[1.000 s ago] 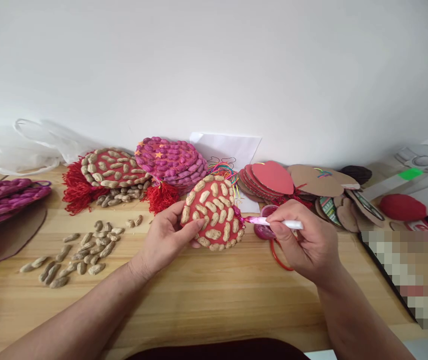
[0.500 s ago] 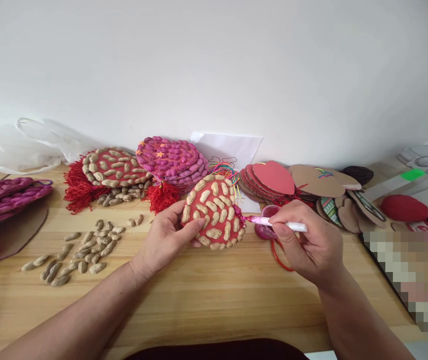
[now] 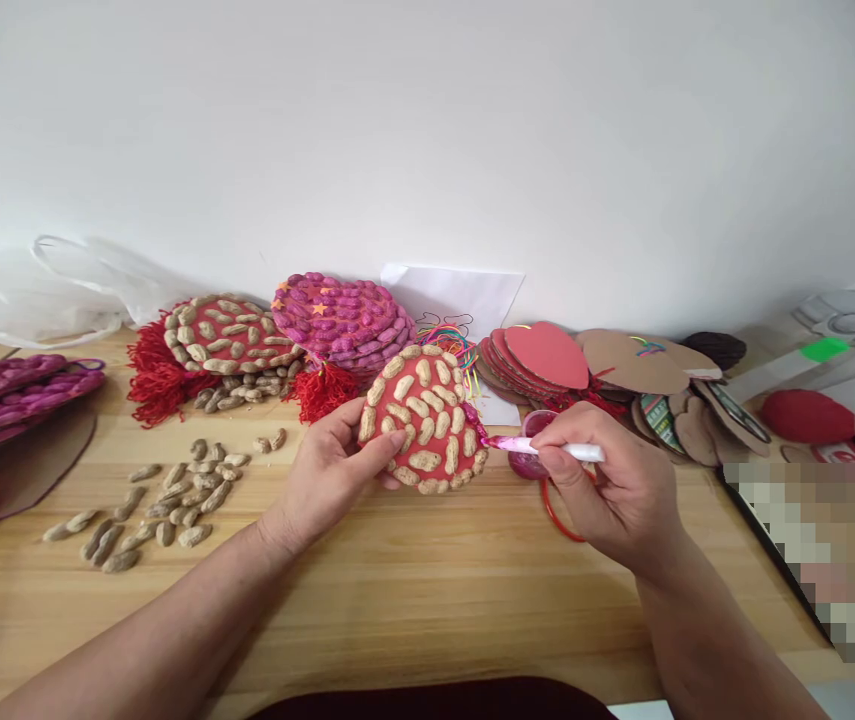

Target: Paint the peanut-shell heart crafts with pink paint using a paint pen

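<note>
The board point(image 3: 433, 425) sits mid-frame, tilted, its face studded with peanuts. The left hand point(image 3: 337, 465) pinches its left edge, thumb on top; were that one-sided hold to slacken, the board could swing and smear pink across bare shells. The right hand point(image 3: 614, 490) has its fingers closed round the brush point(image 3: 569, 450), tip at the pink right edge; pressing hard might loosen a peanut. Right of centre, the tub point(image 3: 526, 466) could spill if that hand dips and knocks it.

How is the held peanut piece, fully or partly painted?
Partly: the piece is purple near the brush, but its other visible peanuts are tan.
</note>
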A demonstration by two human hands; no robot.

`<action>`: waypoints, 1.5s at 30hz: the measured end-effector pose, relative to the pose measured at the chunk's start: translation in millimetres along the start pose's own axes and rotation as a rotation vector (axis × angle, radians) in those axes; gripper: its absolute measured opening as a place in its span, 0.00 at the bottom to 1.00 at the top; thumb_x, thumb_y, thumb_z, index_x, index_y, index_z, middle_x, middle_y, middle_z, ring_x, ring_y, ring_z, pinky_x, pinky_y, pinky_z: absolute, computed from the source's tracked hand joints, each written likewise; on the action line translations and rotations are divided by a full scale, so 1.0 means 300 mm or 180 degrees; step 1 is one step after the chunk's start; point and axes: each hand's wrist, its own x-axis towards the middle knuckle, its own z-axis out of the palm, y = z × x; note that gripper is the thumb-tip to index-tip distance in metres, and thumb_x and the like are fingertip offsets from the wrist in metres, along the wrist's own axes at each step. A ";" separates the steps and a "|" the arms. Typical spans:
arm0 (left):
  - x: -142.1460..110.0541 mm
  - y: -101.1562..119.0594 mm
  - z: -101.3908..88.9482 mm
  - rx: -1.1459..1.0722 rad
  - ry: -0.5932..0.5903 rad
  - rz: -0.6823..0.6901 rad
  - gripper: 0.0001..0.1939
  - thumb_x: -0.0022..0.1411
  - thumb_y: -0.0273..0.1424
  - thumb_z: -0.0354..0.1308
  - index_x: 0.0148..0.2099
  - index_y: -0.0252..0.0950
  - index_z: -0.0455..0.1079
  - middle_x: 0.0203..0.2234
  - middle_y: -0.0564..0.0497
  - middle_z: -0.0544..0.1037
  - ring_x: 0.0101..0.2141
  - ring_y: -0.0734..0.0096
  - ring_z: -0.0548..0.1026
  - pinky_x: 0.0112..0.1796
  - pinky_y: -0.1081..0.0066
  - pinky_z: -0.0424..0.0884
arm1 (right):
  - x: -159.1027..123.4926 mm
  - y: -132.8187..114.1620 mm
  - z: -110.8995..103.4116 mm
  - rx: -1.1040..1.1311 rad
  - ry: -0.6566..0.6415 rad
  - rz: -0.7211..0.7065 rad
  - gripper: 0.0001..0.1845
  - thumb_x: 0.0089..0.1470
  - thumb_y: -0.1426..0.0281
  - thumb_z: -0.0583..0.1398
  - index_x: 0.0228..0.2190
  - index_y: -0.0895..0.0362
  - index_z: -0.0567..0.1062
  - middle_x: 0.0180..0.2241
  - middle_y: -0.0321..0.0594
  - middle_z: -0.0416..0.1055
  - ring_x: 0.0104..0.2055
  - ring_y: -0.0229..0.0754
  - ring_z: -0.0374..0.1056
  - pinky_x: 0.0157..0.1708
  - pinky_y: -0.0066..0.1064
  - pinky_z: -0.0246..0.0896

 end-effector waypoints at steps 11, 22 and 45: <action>0.003 0.001 -0.001 -0.0156 0.0018 0.0006 0.18 0.57 0.39 0.71 0.44 0.33 0.74 0.29 0.51 0.81 0.27 0.70 0.77 0.25 0.73 0.79 | 0.001 0.000 -0.002 0.0027 0.0078 -0.0035 0.03 0.62 0.72 0.60 0.37 0.52 0.74 0.31 0.38 0.73 0.35 0.43 0.73 0.36 0.37 0.66; 0.010 -0.013 -0.005 -0.0306 0.0057 0.0010 0.16 0.57 0.38 0.72 0.42 0.33 0.75 0.28 0.52 0.79 0.27 0.71 0.76 0.24 0.74 0.79 | -0.003 0.004 -0.012 0.0011 0.0137 0.0010 0.02 0.62 0.73 0.60 0.36 0.53 0.73 0.32 0.37 0.72 0.34 0.40 0.71 0.36 0.34 0.65; 0.022 -0.012 -0.005 -0.0618 0.0041 -0.0111 0.15 0.55 0.36 0.73 0.39 0.33 0.76 0.27 0.51 0.81 0.25 0.73 0.76 0.22 0.77 0.76 | -0.008 0.013 -0.012 0.0394 0.0282 0.0065 0.03 0.62 0.74 0.60 0.36 0.54 0.74 0.31 0.38 0.71 0.31 0.39 0.67 0.31 0.34 0.60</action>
